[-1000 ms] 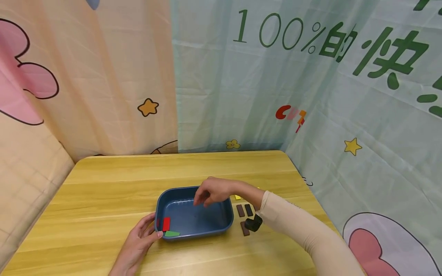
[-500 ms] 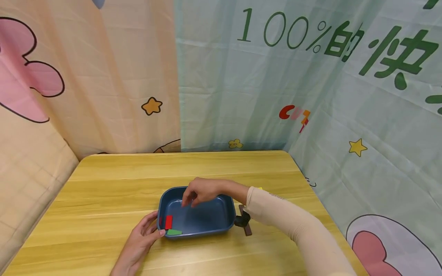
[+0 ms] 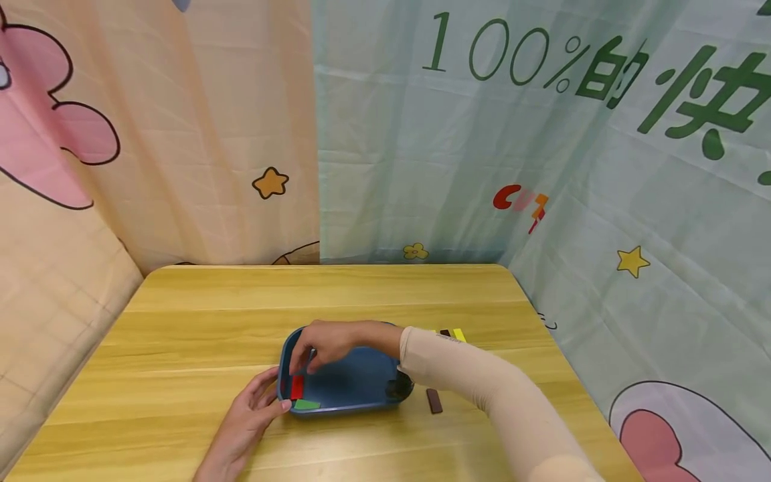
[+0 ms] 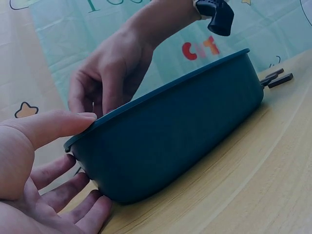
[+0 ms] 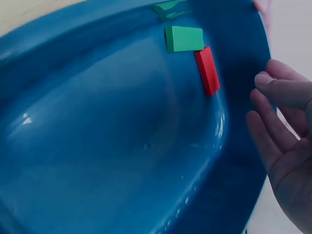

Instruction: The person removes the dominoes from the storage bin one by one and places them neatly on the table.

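A blue plastic basin [image 3: 355,385] stands on the wooden table. My left hand [image 3: 249,415] grips its near left corner, thumb on the rim and fingers against the outer wall. A red block [image 5: 208,70] and a green block [image 5: 184,39] lie on the basin's floor by that corner, close together. My right hand [image 3: 328,341] is inside the basin's left end, just above the red block. In the right wrist view its fingers are loosely bent, and nothing shows between them.
Right of the basin lies a dark brown block [image 3: 434,401]. A yellow block [image 3: 460,335] and a dark block [image 3: 445,333] show behind the right sleeve [image 3: 458,368], which covers part of the table. Printed curtains [image 3: 385,167] stand behind the table.
My right hand has moved left across the basin and lower, to the red block's end. The left hand keeps its grip on the corner. The view has shifted slightly.
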The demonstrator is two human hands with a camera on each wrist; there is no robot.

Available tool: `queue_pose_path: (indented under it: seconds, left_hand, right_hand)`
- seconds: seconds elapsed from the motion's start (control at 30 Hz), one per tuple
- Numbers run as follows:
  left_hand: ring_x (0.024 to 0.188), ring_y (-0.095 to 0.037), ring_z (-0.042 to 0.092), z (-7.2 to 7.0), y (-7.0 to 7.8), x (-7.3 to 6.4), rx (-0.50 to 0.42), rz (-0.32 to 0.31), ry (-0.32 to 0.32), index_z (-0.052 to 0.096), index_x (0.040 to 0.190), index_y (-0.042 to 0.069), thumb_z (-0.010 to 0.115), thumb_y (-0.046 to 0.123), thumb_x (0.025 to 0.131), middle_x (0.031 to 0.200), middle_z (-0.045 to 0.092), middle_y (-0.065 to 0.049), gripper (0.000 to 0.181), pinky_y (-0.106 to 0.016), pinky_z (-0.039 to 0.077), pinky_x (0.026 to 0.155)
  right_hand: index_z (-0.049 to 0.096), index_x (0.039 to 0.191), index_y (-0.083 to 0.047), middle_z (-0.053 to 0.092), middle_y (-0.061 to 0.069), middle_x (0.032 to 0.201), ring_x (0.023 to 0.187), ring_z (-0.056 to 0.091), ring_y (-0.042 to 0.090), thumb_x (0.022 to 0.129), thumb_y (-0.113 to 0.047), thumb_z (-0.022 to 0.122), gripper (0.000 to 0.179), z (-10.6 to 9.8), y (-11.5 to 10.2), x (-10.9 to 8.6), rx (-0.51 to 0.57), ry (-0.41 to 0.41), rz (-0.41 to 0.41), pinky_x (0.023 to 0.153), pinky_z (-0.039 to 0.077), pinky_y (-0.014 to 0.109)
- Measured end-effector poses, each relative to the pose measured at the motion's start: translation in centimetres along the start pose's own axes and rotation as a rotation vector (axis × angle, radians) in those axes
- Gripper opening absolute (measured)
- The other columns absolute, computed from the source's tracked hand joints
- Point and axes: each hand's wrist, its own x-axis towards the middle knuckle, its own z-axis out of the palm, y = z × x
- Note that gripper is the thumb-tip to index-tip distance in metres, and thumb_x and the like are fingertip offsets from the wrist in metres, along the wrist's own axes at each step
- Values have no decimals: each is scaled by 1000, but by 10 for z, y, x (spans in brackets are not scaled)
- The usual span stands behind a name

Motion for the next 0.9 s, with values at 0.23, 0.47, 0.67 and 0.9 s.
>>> queue_pose_path:
  seconds: [0.23,0.47,0.67,0.9]
  left_hand:
    - [137,-32,42,0,1,-1,2,-21,12,35,155,0,70,-5,93,160,33,-17,71,-29,51,96]
    - [138,-34,40,0,0,0,-9,-8,10,36,154,-1,70,-6,92,159,34,-18,71,-28,51,96]
    - [134,-31,44,0,0,-1,-8,5,10,37,154,-1,71,-5,91,159,35,-18,71,-29,51,95]
    - [130,-29,47,1,0,-1,-15,3,14,37,153,-2,71,-6,91,158,35,-19,71,-29,51,94]
  right_hand:
    - [76,124,-10,73,-7,115,104,58,-6,96,-3,74,29,13,3,17,-67,-66,-54,94,40,9]
    - [77,124,-15,72,-12,115,104,55,-7,93,-7,78,32,23,9,23,-113,-87,-16,92,39,8]
    - [79,119,-12,73,-10,110,97,57,-5,93,-4,77,28,27,12,29,-157,-94,-13,88,41,8]
    - [80,103,-12,69,-10,94,84,56,0,92,-4,78,14,27,14,31,-162,-131,12,79,44,10]
